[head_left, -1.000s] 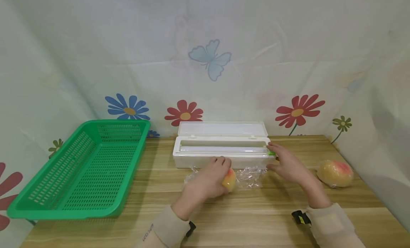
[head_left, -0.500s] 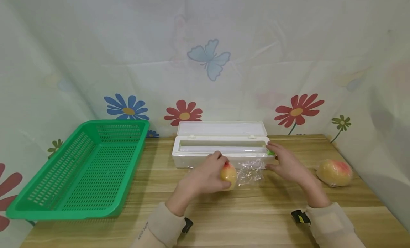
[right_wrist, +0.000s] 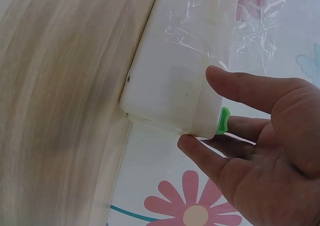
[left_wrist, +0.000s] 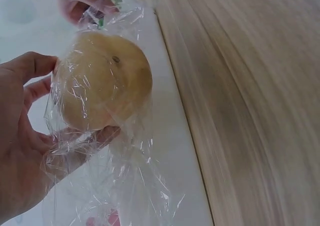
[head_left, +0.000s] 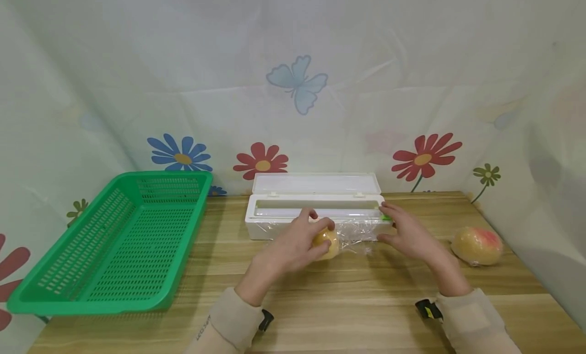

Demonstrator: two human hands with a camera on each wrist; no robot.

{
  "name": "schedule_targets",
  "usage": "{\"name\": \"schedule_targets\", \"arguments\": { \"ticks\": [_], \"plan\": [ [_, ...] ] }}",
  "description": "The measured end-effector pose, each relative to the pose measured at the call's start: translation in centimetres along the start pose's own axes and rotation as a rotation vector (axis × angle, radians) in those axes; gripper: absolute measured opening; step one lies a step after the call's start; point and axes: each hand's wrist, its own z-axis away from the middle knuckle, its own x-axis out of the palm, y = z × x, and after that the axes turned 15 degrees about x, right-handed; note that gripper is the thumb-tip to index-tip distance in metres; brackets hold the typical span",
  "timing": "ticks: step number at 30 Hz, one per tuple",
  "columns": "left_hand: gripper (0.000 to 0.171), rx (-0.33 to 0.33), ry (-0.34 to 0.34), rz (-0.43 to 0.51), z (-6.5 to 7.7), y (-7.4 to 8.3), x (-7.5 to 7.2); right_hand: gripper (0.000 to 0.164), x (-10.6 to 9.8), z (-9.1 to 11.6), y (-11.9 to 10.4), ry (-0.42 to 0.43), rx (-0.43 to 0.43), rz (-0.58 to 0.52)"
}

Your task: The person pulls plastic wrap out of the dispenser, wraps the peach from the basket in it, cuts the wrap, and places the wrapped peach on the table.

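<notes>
My left hand [head_left: 293,247] holds a yellow peach [left_wrist: 105,81] in curled fingers, close in front of a white cling film dispenser [head_left: 270,231]. Crinkled clear cling film [left_wrist: 130,181] lies around the peach and spreads over the dispenser's front in the head view. The dispenser's lid [head_left: 316,183] stands raised at the back, and a pale film roll [head_left: 288,212] shows inside. At the dispenser's right end, my right hand [head_left: 409,235] grips the corner between thumb and fingers, beside a small green tab [right_wrist: 224,121].
A second peach [head_left: 477,246], yellow with a red blush and wrapped in film, sits on the wooden table [head_left: 348,303] to the right. On the left stands a green perforated basket [head_left: 55,306]. A flower-printed sheet [head_left: 206,79] hangs behind and along both sides.
My left hand has raised the peach and turned it toward the dispenser, so its red blush no longer shows. The film has come up along the dispenser's front. My right hand stays put.
</notes>
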Motion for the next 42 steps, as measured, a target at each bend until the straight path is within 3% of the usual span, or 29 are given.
{"name": "schedule_targets", "arguments": {
  "ticks": [5,11,21,26,31,42],
  "plan": [
    [0.031,0.028,0.006,-0.045,-0.02,0.12,-0.05,0.067,0.02,-0.03,-0.07,0.002,-0.001,0.003],
    [0.027,0.085,0.074,-0.045,-0.24,0.32,-0.17,0.068,0.04,-0.08,0.07,0.002,-0.008,0.007],
    [0.012,0.205,0.195,-0.245,-0.31,0.21,-0.78,0.068,0.09,-0.11,0.07,0.004,-0.006,0.001],
    [0.011,0.214,0.238,-0.354,-0.35,0.06,-0.58,0.069,0.16,-0.09,0.01,0.005,-0.009,0.005],
    [0.010,0.234,0.246,-0.333,-0.41,-0.13,-0.33,0.068,0.18,-0.11,-0.14,0.006,-0.012,0.005],
    [0.012,0.147,0.245,-0.404,-0.24,0.24,-0.65,0.066,0.19,-0.06,-0.28,0.004,-0.012,-0.001]
  ]
}}
